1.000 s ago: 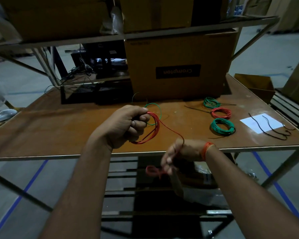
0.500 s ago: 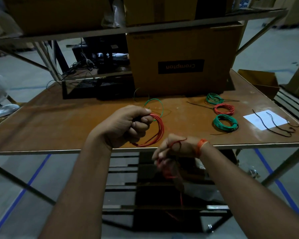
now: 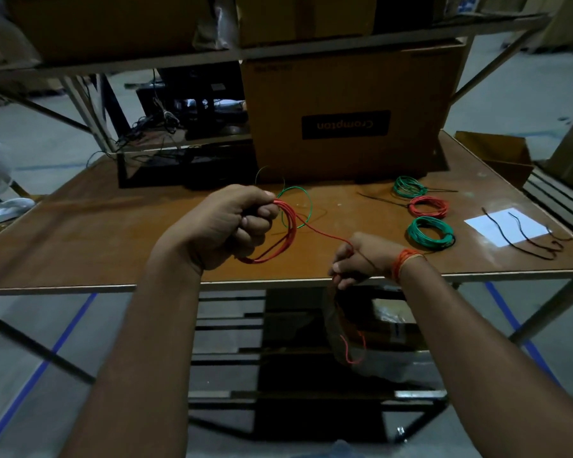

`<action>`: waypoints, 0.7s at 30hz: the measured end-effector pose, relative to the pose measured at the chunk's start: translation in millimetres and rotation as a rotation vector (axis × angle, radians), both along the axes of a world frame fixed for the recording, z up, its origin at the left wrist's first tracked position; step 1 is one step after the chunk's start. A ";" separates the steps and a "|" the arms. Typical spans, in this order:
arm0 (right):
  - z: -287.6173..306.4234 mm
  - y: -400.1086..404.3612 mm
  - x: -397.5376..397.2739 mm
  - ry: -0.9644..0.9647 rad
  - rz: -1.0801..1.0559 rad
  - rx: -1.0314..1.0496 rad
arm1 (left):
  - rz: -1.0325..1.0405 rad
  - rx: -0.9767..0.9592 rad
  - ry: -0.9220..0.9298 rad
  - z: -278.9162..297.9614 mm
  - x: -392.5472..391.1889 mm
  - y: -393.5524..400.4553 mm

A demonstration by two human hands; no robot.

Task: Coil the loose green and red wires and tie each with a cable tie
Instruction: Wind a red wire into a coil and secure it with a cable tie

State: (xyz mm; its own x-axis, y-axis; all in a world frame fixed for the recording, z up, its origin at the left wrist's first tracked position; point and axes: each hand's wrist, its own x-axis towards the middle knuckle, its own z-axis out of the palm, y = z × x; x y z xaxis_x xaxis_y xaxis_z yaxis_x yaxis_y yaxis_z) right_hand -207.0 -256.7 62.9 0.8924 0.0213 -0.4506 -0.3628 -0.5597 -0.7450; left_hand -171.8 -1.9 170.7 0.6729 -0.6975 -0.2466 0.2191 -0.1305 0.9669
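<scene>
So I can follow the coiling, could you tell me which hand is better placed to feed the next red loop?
Probably the right hand: it pinches the loose red wire, while the left hand grips the coil.

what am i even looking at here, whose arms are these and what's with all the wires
This is one picture from a camera worn on a person's head, looking down at their own two bare arms; there is no machine. The left hand has a grip on a half-made coil of red wire. The right hand pinches the loose end of that wire, which hangs down below the table edge. On the table lie two finished green coils, a finished red coil, a loose green wire, and black cable ties on a sheet of white paper. A cardboard box stands behind.
</scene>
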 end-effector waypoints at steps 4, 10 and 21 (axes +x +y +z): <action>11.1 -6.8 -11.1 -0.135 0.150 0.012 | 0.042 0.066 -0.042 0.5 0.9 2.9; 31.9 8.6 -27.0 -0.294 0.278 0.446 | -0.004 0.102 -0.064 -4.1 -5.1 -3.8; 43.3 57.8 -32.4 -0.597 0.030 0.635 | 0.103 -0.067 0.074 -23.1 -21.4 -22.0</action>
